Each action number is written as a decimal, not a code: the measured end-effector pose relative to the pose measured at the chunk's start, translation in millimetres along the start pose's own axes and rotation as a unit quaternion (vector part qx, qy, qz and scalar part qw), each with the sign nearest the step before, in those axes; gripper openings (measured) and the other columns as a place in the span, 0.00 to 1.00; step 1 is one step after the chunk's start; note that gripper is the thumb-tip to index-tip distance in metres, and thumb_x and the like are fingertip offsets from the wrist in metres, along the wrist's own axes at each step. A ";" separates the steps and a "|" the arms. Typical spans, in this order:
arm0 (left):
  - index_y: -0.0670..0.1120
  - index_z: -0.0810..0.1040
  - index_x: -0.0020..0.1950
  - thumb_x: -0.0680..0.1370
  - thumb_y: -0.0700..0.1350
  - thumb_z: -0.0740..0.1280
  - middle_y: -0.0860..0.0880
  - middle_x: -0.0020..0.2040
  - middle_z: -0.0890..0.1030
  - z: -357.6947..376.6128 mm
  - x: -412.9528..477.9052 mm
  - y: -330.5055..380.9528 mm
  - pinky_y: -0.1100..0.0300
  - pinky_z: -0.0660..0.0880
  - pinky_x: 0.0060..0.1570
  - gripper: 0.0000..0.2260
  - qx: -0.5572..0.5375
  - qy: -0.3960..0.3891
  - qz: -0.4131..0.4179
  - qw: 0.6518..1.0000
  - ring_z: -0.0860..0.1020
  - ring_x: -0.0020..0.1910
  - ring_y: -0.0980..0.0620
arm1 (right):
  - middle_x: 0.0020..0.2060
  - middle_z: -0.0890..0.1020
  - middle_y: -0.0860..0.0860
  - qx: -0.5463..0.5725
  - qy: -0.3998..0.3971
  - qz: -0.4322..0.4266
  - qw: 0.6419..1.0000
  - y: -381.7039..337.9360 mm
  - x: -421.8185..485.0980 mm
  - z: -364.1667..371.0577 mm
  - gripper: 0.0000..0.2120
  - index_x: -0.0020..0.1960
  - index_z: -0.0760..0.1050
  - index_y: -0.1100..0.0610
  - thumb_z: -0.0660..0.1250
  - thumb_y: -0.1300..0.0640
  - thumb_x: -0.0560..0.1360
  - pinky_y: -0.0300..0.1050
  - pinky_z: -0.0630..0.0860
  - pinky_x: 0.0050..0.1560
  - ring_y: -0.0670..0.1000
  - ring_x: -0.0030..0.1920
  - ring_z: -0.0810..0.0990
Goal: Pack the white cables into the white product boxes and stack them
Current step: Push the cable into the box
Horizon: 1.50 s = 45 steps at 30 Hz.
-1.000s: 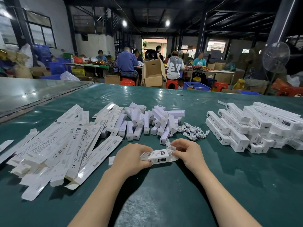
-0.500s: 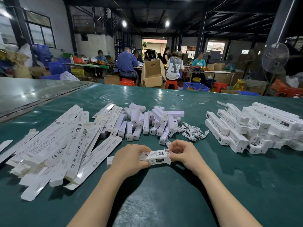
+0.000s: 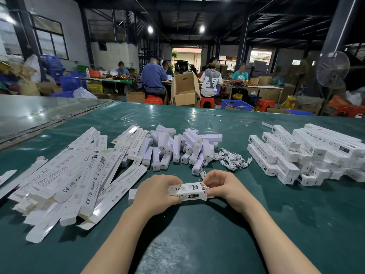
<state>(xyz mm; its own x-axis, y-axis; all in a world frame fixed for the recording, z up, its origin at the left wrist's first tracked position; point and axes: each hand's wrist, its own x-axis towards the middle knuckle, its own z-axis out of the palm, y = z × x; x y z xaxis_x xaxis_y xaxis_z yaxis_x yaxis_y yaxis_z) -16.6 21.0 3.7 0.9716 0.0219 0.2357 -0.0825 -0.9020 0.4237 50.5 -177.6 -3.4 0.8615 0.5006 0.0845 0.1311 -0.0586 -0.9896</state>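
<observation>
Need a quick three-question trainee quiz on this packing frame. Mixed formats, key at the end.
1. True or false: the left hand and the right hand both grip the same box.
2. The stack of closed boxes lies: A) to the person's right, B) to the person's left, C) on the floor.
3. Fill in: the pile of loose cables lies on the table just beyond the ___ hand.
Key: 1 true; 2 A; 3 right.
</observation>
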 end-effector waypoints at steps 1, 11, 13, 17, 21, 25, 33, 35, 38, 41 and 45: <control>0.61 0.77 0.55 0.69 0.53 0.70 0.61 0.49 0.80 0.7 -0.2 0.4 0.62 0.64 0.38 0.15 0.008 0.006 0.001 1.000 0.75 0.50 0.58 | 0.35 0.81 0.54 -0.001 -0.001 0.005 1.000 -0.9 0.4 0.6 0.15 0.40 0.75 0.61 0.66 0.79 0.65 0.37 0.76 0.35 0.47 0.34 0.79; 0.61 0.77 0.57 0.70 0.54 0.69 0.60 0.53 0.80 5.0 -0.3 -1.0 0.63 0.64 0.41 0.16 0.018 0.047 0.005 0.999 0.75 0.53 0.58 | 0.34 0.84 0.49 0.007 0.059 0.033 0.998 -2.1 1.8 5.7 0.11 0.37 0.79 0.58 0.68 0.73 0.69 0.40 0.80 0.42 0.47 0.36 0.81; 0.61 0.76 0.58 0.70 0.54 0.69 0.60 0.54 0.80 5.6 0.1 -1.4 0.63 0.65 0.42 0.16 0.021 0.051 0.003 0.998 0.75 0.54 0.57 | 0.34 0.83 0.49 -0.011 0.077 0.031 0.997 -2.5 1.5 7.5 0.11 0.37 0.79 0.58 0.68 0.73 0.69 0.38 0.79 0.40 0.46 0.35 0.80; 0.61 0.76 0.58 0.70 0.55 0.69 0.59 0.54 0.80 6.3 1.3 -1.7 0.63 0.65 0.43 0.16 0.029 0.059 -0.003 0.998 0.74 0.55 0.57 | 0.33 0.82 0.49 -0.013 0.104 0.021 0.994 -1.9 2.0 12.6 0.10 0.37 0.79 0.57 0.70 0.71 0.69 0.34 0.77 0.34 0.42 0.31 0.79; 0.61 0.76 0.58 0.70 0.54 0.69 0.59 0.53 0.80 6.2 1.1 0.3 0.63 0.65 0.41 0.16 0.030 0.065 -0.005 0.997 0.75 0.53 0.57 | 0.32 0.82 0.49 -0.019 0.100 0.024 0.994 -3.7 1.9 12.8 0.09 0.37 0.80 0.58 0.69 0.71 0.69 0.34 0.76 0.33 0.41 0.30 0.79; 0.61 0.76 0.58 0.70 0.54 0.69 0.59 0.52 0.81 5.7 1.2 1.2 0.63 0.64 0.39 0.16 0.035 0.065 -0.003 0.997 0.75 0.53 0.57 | 0.34 0.83 0.51 -0.075 0.103 0.017 0.992 -4.1 3.5 16.2 0.13 0.37 0.81 0.55 0.67 0.72 0.69 0.38 0.75 0.38 0.47 0.33 0.78; 0.61 0.77 0.58 0.71 0.53 0.70 0.59 0.53 0.81 3.8 0.9 -0.3 0.63 0.66 0.44 0.16 0.014 0.058 0.010 0.998 0.75 0.54 0.56 | 0.28 0.81 0.50 -0.072 0.146 -0.011 0.987 -2.3 4.2 18.9 0.12 0.33 0.79 0.56 0.70 0.72 0.66 0.35 0.72 0.28 0.44 0.23 0.74; 0.59 0.78 0.58 0.71 0.51 0.70 0.58 0.53 0.81 1.3 1.3 -1.5 0.63 0.67 0.45 0.16 0.004 0.064 0.011 0.998 0.75 0.54 0.55 | 0.31 0.83 0.50 -0.014 0.123 -0.017 0.992 -3.5 2.6 14.3 0.14 0.36 0.80 0.58 0.69 0.76 0.65 0.34 0.75 0.32 0.45 0.28 0.78; 0.57 0.78 0.56 0.70 0.50 0.71 0.56 0.51 0.82 -2.9 1.2 -2.4 0.61 0.68 0.44 0.15 -0.017 0.071 0.013 0.997 0.76 0.52 0.53 | 0.31 0.83 0.49 0.037 0.077 -0.029 0.996 -3.4 1.5 5.9 0.20 0.41 0.79 0.59 0.63 0.83 0.64 0.33 0.76 0.35 0.43 0.31 0.79; 0.58 0.78 0.57 0.71 0.50 0.71 0.57 0.54 0.81 -2.6 0.0 -4.2 0.60 0.69 0.48 0.15 -0.005 0.060 0.018 0.998 0.75 0.55 0.53 | 0.34 0.84 0.49 -0.011 0.023 -0.036 0.999 -1.3 1.9 6.6 0.21 0.42 0.78 0.59 0.61 0.83 0.64 0.34 0.75 0.39 0.44 0.33 0.79; 0.59 0.76 0.59 0.72 0.50 0.70 0.59 0.57 0.79 -0.9 -0.4 -8.5 0.61 0.67 0.50 0.16 0.016 0.048 0.016 0.999 0.74 0.57 0.54 | 0.33 0.82 0.47 -0.078 -0.007 -0.032 0.996 -0.9 2.3 6.6 0.21 0.42 0.78 0.56 0.62 0.81 0.65 0.33 0.74 0.41 0.42 0.34 0.78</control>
<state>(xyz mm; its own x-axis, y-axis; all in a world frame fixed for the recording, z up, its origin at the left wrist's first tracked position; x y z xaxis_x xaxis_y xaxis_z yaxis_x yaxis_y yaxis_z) -16.4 29.0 0.8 0.9425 0.0321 0.3327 -0.1052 -0.9164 0.3863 49.2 -170.7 -3.1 0.8420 0.5198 0.1445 0.2616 -0.1592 -0.9519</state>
